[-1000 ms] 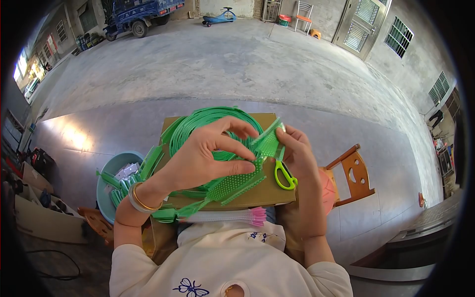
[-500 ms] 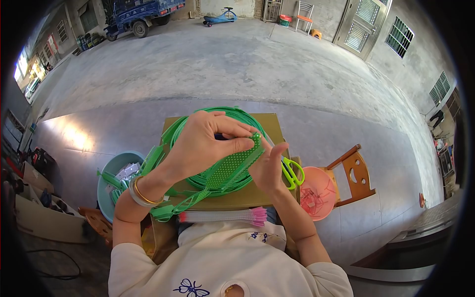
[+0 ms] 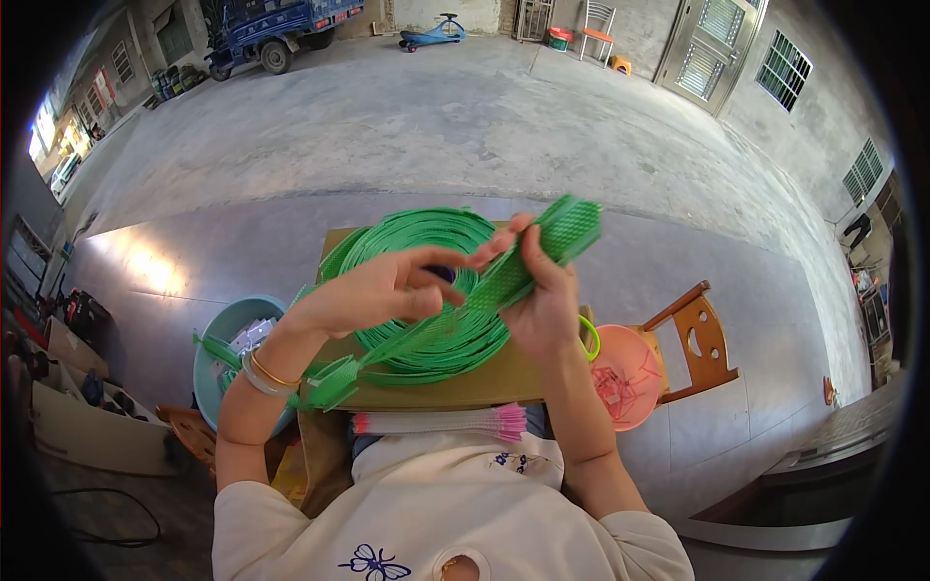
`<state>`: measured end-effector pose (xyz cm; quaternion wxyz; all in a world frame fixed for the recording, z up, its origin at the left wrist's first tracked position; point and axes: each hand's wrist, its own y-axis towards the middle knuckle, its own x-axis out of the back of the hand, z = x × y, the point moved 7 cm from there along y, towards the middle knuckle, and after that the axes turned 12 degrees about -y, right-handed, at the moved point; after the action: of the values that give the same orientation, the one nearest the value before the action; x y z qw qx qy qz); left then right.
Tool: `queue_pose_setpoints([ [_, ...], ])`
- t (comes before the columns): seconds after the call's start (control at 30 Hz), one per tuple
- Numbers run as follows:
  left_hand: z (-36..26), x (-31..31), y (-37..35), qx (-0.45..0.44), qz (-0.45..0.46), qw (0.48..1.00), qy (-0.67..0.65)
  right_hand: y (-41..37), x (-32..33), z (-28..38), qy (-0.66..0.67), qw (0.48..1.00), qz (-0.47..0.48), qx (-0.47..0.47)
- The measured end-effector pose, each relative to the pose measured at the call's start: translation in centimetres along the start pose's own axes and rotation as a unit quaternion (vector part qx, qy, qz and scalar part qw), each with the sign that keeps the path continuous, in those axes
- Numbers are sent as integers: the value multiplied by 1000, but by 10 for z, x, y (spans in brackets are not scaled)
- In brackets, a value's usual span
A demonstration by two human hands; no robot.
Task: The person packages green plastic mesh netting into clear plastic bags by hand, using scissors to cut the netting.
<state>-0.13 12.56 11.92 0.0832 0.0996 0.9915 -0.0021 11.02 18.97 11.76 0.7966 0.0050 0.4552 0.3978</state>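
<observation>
My right hand is closed around a green mesh strip with its wider end sticking up past my thumb. The strip runs down to the left, under my left hand, to a bunched end near the table's front edge. My left hand is beside the strip, thumb and fingers apart, slightly blurred. Under both hands lies a big flat coil of green mesh on a brown board. A lime-green scissors handle shows partly behind my right wrist.
On my lap rests a bundle of clear strips with pink ends. A blue basin with packets stands at left. At right, a pink basin holds thin pink pieces, by a wooden chair. A blue truck is parked far off.
My right hand has moved up and now grips the mesh strip, whose end has swung up and right. My left hand has let go of that end and sits lower.
</observation>
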Motion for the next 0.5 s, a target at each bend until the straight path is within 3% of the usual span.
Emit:
queue_pose_setpoints([
  [0.17, 23, -12, -30, 203, 93, 975, 9, 8, 34, 68, 63, 995, 11, 82],
  [0.37, -3, -15, -38, 164, 82, 983, 19, 11, 75, 91, 101, 988, -45, 104],
  [0.5, -20, -3, -38, 158, 21, 986, 57, 11, 98, 81, 73, 987, -111, 94],
])
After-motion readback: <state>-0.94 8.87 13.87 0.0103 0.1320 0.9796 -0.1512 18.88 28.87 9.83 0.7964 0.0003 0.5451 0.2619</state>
